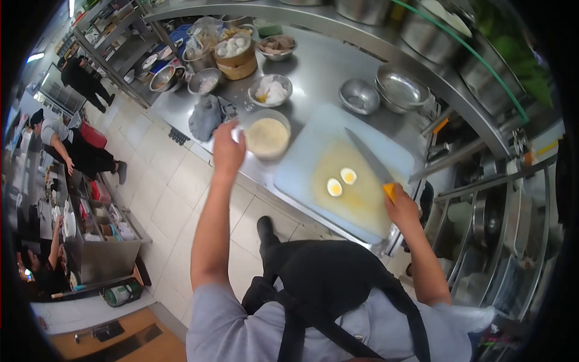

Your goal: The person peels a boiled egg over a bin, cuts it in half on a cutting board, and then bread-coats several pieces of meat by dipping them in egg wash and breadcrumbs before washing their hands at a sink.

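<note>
My right hand point(402, 208) is closed around the orange handle of a kitchen knife point(369, 155), its blade lying along the cutting board point(307, 139). Two boiled egg halves, one egg half point(335, 187) and another egg half point(348, 176), rest yolk up on the yellow-stained middle of the board. My left hand point(229, 148) is off the board, beside a round tub point(268, 136) of pale beige contents. Its fingers are closed, with something small and white at the fingertips that I cannot make out. A grey cloth point(205, 118) lies just beyond that hand.
Behind the tub stands a bowl of egg whites point(270, 92). Farther back are a steamer basket point(235, 55) and several bowls. Two metal bowls, including a small bowl point(359, 96), sit behind the board. A steel shelf point(338, 27) overhangs the counter. Other people work at left.
</note>
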